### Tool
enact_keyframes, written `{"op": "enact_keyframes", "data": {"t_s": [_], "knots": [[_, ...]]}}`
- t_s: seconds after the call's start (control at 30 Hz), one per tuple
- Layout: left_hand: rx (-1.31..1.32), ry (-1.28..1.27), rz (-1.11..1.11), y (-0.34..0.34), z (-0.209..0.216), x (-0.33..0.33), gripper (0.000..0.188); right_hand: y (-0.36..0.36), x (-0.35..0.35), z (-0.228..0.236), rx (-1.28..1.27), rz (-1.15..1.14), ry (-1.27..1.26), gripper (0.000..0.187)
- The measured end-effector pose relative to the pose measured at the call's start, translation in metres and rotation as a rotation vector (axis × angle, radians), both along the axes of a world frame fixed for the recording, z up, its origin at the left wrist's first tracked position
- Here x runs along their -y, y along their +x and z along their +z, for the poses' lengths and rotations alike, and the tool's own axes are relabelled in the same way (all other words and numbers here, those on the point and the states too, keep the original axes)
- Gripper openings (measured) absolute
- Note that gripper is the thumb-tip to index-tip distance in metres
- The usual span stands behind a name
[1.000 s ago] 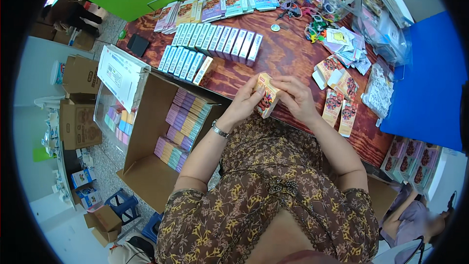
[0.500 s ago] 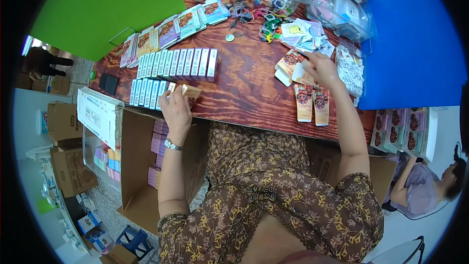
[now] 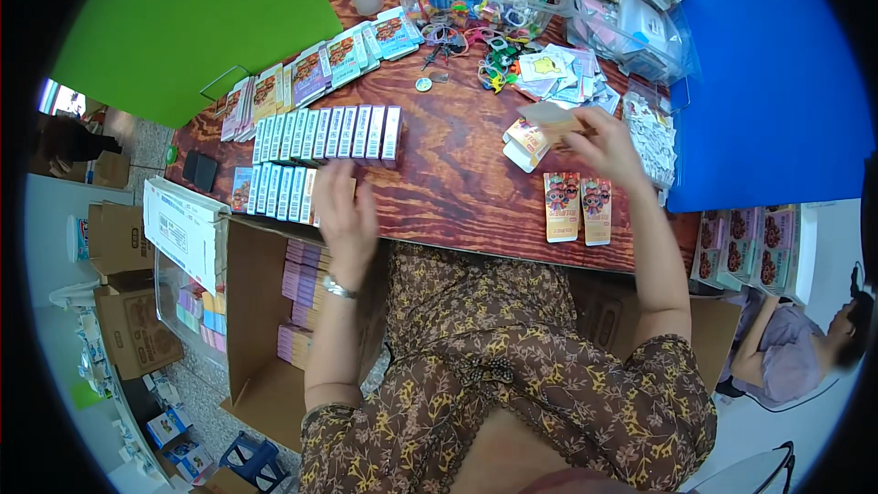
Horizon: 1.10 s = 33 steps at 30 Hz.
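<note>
My left hand [image 3: 344,224] is at the right end of the front row of small upright boxes [image 3: 285,192], fingers stretched out and slightly apart. Partly hidden behind those fingers stands an orange box [image 3: 352,187]. My right hand [image 3: 605,148] pinches a small orange carton [image 3: 549,117] by its right end, raised above the table. Beneath it lies another orange carton [image 3: 527,143] with an open white flap. Two orange cartons with printed cartoon figures, a left one [image 3: 562,207] and a right one [image 3: 596,211], lie side by side nearer me.
Behind the front row stands a longer row of boxes [image 3: 331,134]. Flat colourful packs [image 3: 311,76] line the back left. A clear bin of small toys [image 3: 476,0], loose cards [image 3: 567,73] and a tray of white packets [image 3: 649,142] stand farther back. An open cardboard box [image 3: 261,311] is below left.
My right hand has lifted an orange carton off the pile. My left hand's fingers have straightened from their grip on the orange box at the row's end. The view has shifted slightly.
</note>
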State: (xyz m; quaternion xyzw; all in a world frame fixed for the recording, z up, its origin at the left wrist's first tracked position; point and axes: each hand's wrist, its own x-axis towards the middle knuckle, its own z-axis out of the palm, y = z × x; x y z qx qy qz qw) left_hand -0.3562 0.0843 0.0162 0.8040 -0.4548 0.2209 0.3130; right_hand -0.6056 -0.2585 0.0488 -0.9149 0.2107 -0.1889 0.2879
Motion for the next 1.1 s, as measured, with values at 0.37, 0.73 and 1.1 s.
{"op": "enact_keyframes", "data": {"t_s": [0.37, 0.73, 1.1], "knots": [[-0.782, -0.109, -0.23, -0.077, -0.035, 0.093, 0.11, 0.067, -0.112, -0.018, 0.029, 0.345, 0.247, 0.042], [-0.719, 0.033, -0.298, -0.074, -0.07, 0.087, 0.107, 0.121, 0.087, -0.06, -0.45, -0.604, -0.22, 0.067], [-0.917, -0.173, -0.384, -0.075, -0.066, 0.082, 0.068, 0.1, 0.082, -0.07, 0.113, -0.487, -0.133, 0.018]]}}
